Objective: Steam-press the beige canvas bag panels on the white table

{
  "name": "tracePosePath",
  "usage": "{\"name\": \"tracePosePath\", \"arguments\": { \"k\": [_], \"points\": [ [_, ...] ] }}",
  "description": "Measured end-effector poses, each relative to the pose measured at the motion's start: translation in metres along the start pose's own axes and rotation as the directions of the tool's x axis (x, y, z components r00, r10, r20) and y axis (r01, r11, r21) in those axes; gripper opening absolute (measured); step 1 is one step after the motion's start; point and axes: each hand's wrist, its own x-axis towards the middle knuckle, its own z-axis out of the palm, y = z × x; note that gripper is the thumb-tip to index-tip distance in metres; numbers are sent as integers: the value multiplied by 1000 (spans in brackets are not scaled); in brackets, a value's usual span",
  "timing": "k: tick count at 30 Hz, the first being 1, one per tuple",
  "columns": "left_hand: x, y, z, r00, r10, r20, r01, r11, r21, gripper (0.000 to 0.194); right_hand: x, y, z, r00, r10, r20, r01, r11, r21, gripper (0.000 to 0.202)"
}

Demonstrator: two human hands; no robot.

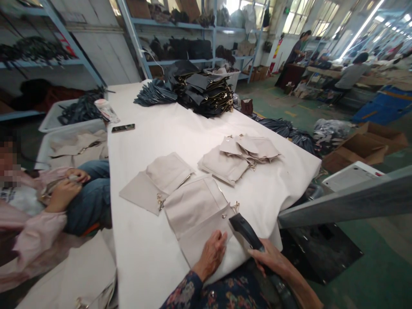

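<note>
My left hand [213,253] rests on a beige bag piece [196,206] at the near edge of the table, its fingers curled in. Whether those fingers pinch the fabric or hold something small is hidden. In my right hand [268,256] is a black handheld nozzle tool [246,229], with a dark hose-like part trailing below the wrist. The tool's wide tip is close beside the metal snap and gold clasp [236,207] on the bag's right side. To the left lie two more beige bag pieces [169,171], and a small stack of them [231,163] lies farther back.
A big pile of black bag pieces [206,92] and dark strips [156,92] covers the table's far end. A phone [123,128] lies on the left edge. A seated person [64,193] is at left by plastic bins [74,128]. A metal beam [347,197] juts in at right.
</note>
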Motion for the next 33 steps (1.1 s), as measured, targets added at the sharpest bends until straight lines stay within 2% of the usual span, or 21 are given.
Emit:
{"name": "tracePosePath", "arguments": {
  "k": [5, 8, 14, 18, 24, 27, 30, 33],
  "points": [
    [3, -1, -1, 1000, -6, 9, 6, 1000, 5, 43, 30, -19, 1, 998, -6, 56, 8, 999, -32, 23],
    [4, -1, -2, 1000, -7, 17, 7, 1000, 1, 45, 36, -26, 0, 997, -14, 71, 16, 999, -37, 20],
    [5, -2, -3, 999, -18, 28, 18, 1000, -17, 43, 8, -19, -10, 989, 6, 145, 0, 999, -37, 20],
    [6, -1, -4, 999, -22, 29, 23, 1000, -12, 43, -1, -9, -15, 992, 24, 123, -19, 999, -38, 23],
    [5, 1, -4, 1000, -13, 8, 13, 999, 44, 48, 35, -23, -2, 993, 41, 111, -32, 996, -81, 18],
    [3, 4, -8, 1000, -11, 15, 10, 999, 49, 42, 42, -29, -1, 992, 25, 122, -15, 997, -82, 18],
    [5, 5, -23, 993, -55, -105, 68, 990, 125, 40, 32, -26, -8, 992, 13, 127, -6, 998, -61, 23],
    [16, 4, -42, 939, -161, -303, 239, 941, 241, 50, 13, -19, -16, 997, 29, 75, -26, 999, -38, 28]
  ]
}}
